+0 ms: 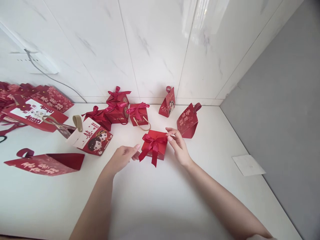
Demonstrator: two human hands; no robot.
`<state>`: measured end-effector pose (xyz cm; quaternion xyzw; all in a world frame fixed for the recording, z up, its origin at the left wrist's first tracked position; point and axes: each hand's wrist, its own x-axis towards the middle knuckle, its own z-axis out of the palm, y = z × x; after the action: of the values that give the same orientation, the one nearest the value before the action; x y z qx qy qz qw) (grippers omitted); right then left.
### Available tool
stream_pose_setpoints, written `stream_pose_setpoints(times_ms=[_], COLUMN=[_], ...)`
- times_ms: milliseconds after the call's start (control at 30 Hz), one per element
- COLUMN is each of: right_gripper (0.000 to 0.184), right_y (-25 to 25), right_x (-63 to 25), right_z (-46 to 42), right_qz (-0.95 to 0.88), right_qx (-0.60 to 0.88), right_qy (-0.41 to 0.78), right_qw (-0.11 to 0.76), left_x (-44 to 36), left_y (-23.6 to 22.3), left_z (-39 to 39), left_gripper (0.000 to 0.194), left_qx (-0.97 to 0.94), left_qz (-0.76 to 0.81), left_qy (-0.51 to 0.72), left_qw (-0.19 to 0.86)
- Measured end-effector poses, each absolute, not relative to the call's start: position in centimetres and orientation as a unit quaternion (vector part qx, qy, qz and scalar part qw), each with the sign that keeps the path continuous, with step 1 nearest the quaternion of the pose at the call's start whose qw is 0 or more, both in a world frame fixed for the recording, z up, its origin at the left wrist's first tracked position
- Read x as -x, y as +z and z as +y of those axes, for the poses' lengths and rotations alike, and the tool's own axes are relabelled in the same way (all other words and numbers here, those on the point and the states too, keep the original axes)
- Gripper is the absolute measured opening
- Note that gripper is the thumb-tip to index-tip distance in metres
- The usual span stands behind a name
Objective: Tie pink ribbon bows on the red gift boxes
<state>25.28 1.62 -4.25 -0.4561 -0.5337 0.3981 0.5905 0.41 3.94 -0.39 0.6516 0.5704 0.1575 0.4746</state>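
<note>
A red gift box stands on the white surface in front of me, tied on top with a red ribbon bow whose tails hang over its front. To the left of the box is my left hand, its thumb stretched toward the ribbon and its other fingers loosely bent, partly hidden. My right hand is at the box's right edge, thumb and forefinger apart near the top corner. I cannot tell whether its fingertips touch the box. Neither hand visibly holds anything.
Behind are several bow-tied red boxes, one with a rope handle. Triangular gift boxes stand right of them. More gift boxes and a pile of red packaging lie left. A white paper is at the right edge; a tiled wall rises behind.
</note>
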Motion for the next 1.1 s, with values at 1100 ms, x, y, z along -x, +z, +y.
stream_pose_setpoints(times_ms=[1100], right_gripper=[0.035], right_y=[-2.3], right_x=[-28.4], right_z=[4.4], right_qz=[-0.566], right_qx=[0.418], right_qy=[0.594], right_qw=[0.391], left_x=[-2.2], left_y=[-1.2], left_z=[3.4], left_gripper=[0.028], left_qx=[-0.605], left_qz=[0.437], left_qy=[0.199], left_qw=[0.635])
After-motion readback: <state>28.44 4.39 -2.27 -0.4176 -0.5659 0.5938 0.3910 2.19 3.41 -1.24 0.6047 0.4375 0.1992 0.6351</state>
